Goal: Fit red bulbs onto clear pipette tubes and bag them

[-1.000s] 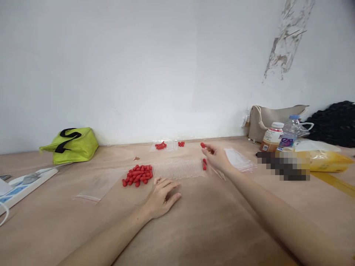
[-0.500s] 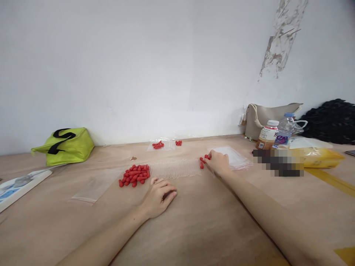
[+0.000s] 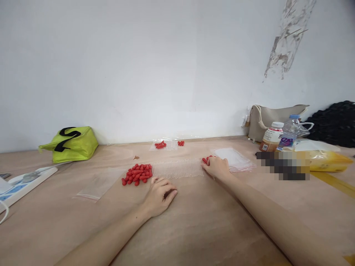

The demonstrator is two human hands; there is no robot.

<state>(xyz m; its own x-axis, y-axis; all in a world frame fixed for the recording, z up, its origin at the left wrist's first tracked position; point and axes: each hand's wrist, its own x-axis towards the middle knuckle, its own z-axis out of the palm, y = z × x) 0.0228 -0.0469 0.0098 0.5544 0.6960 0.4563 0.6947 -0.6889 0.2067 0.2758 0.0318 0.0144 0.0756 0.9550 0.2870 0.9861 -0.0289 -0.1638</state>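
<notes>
My left hand (image 3: 160,195) rests on the table, fingers loosely curled and thumb apart, with nothing visible in it. Just beyond its fingertips lies a row of clear dropper tubes (image 3: 177,169) side by side. A heap of red rubber bulbs (image 3: 136,175) touches the row's left end. At the right end my right hand (image 3: 216,167) bends over a few red rubber bulbs (image 3: 205,159), its fingers closed around them. Part of these bulbs is hidden under the hand.
Stacked clear zip bags (image 3: 234,159) lie right of my right hand, and a single zip bag (image 3: 101,183) at left. Bagged red bulbs (image 3: 160,145) sit near the wall. A green bag (image 3: 73,145), power strip (image 3: 26,186), drink bottle (image 3: 272,137) and yellow packet (image 3: 330,161) stand around.
My right hand has drawn down and left over the red bulbs, covering those seen beside it before. My left hand stays in place. The view has turned slightly left.
</notes>
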